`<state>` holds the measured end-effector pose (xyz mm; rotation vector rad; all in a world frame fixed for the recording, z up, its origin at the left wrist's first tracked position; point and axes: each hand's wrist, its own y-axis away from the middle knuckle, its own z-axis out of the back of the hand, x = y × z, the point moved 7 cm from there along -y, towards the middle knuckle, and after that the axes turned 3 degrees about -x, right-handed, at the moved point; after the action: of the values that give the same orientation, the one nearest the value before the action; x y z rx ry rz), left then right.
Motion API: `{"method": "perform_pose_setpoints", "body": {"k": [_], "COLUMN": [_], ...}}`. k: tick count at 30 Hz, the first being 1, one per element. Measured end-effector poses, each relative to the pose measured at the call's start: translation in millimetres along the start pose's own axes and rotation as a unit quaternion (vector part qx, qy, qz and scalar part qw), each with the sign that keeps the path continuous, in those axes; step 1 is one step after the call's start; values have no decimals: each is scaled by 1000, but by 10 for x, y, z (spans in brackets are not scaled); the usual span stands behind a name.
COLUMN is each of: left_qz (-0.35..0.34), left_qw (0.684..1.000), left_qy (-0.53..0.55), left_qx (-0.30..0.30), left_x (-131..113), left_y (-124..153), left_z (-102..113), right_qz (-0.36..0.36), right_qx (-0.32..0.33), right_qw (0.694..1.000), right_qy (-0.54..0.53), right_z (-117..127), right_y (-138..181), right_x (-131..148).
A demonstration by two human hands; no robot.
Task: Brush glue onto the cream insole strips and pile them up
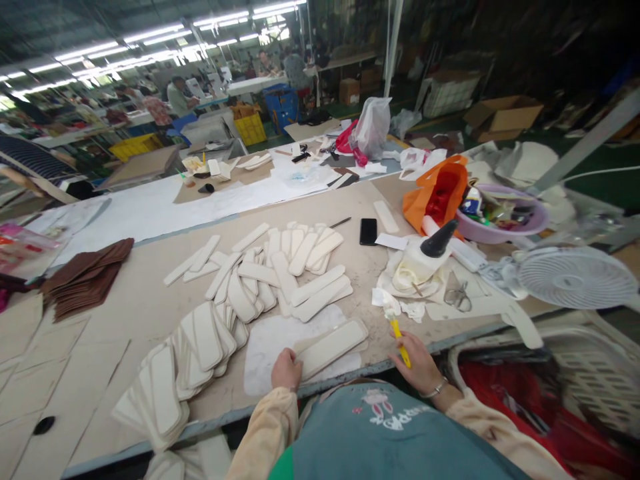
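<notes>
My left hand [287, 369] is closed on the near end of a long cream strip with rounded corners [334, 347]. Beneath that strip lies a slightly larger beige piece, partly covered, on a white sheet [260, 350]. In my right hand [418, 360] is a brush with a yellow handle [399, 337], its bristle end on crumpled white paper [386, 301]. Many similar cream strips [260, 273] lie in overlapping piles beyond and to the left of my left hand. Beyond the brush stands a whitish container with a black cone-shaped top [439, 239].
A black phone [368, 231] lies past the white sheet. At right are scissors [457, 297], a white fan [575, 277], an orange bag [420, 200] and a purple basin [537, 220]. Brown pieces [90, 277] are stacked at left. A white basket [595, 367] stands beside the table edge.
</notes>
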<state>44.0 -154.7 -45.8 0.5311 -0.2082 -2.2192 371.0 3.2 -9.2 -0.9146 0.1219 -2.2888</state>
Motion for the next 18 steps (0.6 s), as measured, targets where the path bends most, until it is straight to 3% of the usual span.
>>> {"method": "perform_pose_setpoints", "body": {"k": [3,6,9,13,18], "left_qz": [-19,-62,-117,-151,-122], "left_qw": [999,979,915,813,725], "left_qy": [38,195,386,561,677], "left_qx": [4,1,13,35,44], "left_x": [-117,-388,-789,-1282,-1588], "left_y": [70,174,298,439,472], "left_z": [76,352,807,1403,1813], "right_qz": [-6,-10,-14,-29,-40], "right_qx": [-2,-8,-8,6,28], "right_qw": [1000,998,991,969,906], "right_qy": [-17,-66,-135,-247,-420], "right_z": [48,149,269,373,320], "right_y": [-10,-94,-304,-716,-1077], "right_x": [46,179,403,772,1194]}}
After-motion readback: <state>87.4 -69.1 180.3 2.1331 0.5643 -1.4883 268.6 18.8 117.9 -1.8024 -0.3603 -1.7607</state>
